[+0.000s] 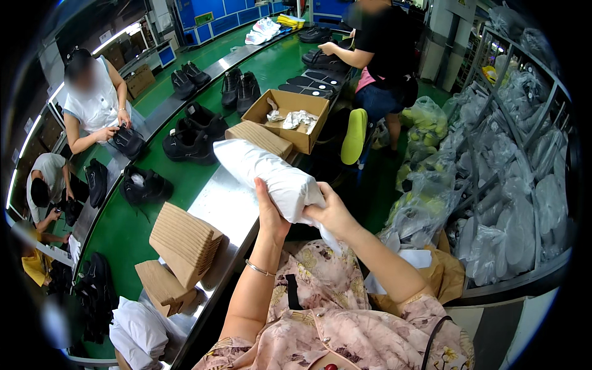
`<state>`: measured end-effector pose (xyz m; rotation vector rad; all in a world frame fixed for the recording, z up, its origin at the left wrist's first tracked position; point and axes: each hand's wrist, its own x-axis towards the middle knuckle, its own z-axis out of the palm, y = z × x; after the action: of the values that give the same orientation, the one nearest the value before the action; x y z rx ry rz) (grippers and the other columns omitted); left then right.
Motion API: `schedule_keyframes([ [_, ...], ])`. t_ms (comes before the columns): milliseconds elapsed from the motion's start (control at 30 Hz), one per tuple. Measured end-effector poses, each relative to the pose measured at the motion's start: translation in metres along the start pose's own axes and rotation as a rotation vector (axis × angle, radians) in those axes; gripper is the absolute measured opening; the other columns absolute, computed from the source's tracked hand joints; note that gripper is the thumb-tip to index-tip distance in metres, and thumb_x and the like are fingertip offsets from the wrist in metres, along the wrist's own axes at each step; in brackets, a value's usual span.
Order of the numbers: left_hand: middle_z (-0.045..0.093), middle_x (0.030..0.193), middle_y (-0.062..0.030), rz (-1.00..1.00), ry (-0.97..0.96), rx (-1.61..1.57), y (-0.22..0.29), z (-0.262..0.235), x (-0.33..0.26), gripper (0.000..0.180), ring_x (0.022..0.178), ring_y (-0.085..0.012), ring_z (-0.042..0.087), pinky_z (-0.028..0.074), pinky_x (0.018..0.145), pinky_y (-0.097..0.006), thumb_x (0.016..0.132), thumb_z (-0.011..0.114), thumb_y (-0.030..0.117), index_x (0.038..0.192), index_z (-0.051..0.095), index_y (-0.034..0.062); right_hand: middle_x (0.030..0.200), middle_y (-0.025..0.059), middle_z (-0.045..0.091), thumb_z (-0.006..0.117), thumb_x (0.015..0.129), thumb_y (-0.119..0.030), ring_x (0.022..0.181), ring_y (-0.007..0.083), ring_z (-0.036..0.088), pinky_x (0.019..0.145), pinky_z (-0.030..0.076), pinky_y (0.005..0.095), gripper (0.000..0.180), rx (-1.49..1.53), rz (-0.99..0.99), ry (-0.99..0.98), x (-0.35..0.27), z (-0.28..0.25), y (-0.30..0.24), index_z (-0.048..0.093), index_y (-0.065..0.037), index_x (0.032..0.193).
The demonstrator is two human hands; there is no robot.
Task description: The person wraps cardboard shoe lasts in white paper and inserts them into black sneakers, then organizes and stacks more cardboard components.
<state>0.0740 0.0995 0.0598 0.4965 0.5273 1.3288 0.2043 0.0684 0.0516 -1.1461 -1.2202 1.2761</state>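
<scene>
I see both hands mid-frame, just below centre, closed on a white paper-wrapped bundle (265, 172) that slants from upper left to lower right above the metal table edge (222, 203): left hand (270, 213) gripping its underside with fingers wrapped up the near side, right hand (333, 213) clamped on its lower right end. Left of the hands sits a stack of folded cardboard inserts (185, 243); above the bundle, an open cardboard box (288, 120) holding crumpled paper; black shoes (188, 145) line the green conveyor (123, 228) toward upper left.
</scene>
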Motion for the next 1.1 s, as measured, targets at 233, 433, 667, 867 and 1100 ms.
schedule_keyframes([
  [233, 0.054, 0.114, -0.0063, 0.133, 0.079, -0.204, -0.015, 0.009, 0.002, 0.075, 0.108, -0.0205, 0.052, 0.042, 0.093, -0.036, 0.080, 0.042, 0.070, 0.124, 0.042, 0.0095, 0.093, 0.0189, 0.057, 0.055, 0.086, -0.009, 0.082, 0.0320, 0.058, 0.071, 0.048, 0.0370, 0.027, -0.402, -0.535, 0.604, -0.002, 0.042, 0.010, 0.041, 0.001, 0.108],
  [433, 0.056, 0.111, -0.0056, 0.091, -0.024, -0.341, -0.011, -0.008, 0.016, 0.069, 0.105, -0.0210, 0.053, 0.042, 0.092, -0.036, 0.085, 0.036, 0.068, 0.118, 0.048, 0.0085, 0.090, 0.0135, 0.057, 0.056, 0.085, -0.005, 0.073, 0.0228, 0.056, 0.067, 0.047, 0.0308, 0.012, -0.219, -0.660, 0.482, -0.014, 0.051, 0.013, 0.051, 0.002, 0.093],
  [667, 0.055, 0.113, -0.0065, 0.104, -0.021, -0.342, -0.022, -0.019, 0.022, 0.073, 0.106, -0.0223, 0.052, 0.042, 0.093, -0.037, 0.082, 0.043, 0.068, 0.122, 0.044, 0.0069, 0.072, 0.0012, 0.056, 0.063, 0.083, -0.007, 0.063, 0.0076, 0.051, 0.060, 0.044, 0.0220, 0.012, -0.122, -0.434, 0.529, 0.011, 0.039, 0.011, 0.054, 0.002, 0.084],
  [867, 0.053, 0.114, -0.0212, 0.138, -0.095, -0.252, -0.008, -0.019, 0.015, 0.093, 0.106, -0.0359, 0.053, 0.041, 0.095, -0.044, 0.071, 0.052, 0.073, 0.128, 0.036, 0.0009, 0.097, 0.0134, 0.058, 0.058, 0.083, -0.009, 0.087, 0.0226, 0.060, 0.077, 0.050, 0.0342, 0.021, 0.853, 0.002, 0.083, 0.009, 0.028, -0.003, 0.050, 0.002, 0.099],
  [1100, 0.053, 0.117, -0.0205, 0.173, -0.169, -0.126, -0.005, -0.025, 0.001, 0.094, 0.108, -0.0311, 0.053, 0.041, 0.096, -0.041, 0.068, 0.062, 0.064, 0.126, 0.036, -0.0045, 0.121, 0.0106, 0.054, 0.042, 0.095, -0.028, 0.115, 0.0212, 0.050, 0.099, 0.039, 0.0380, 0.034, 1.307, 0.128, -0.100, 0.011, 0.034, 0.002, 0.050, -0.003, 0.118],
])
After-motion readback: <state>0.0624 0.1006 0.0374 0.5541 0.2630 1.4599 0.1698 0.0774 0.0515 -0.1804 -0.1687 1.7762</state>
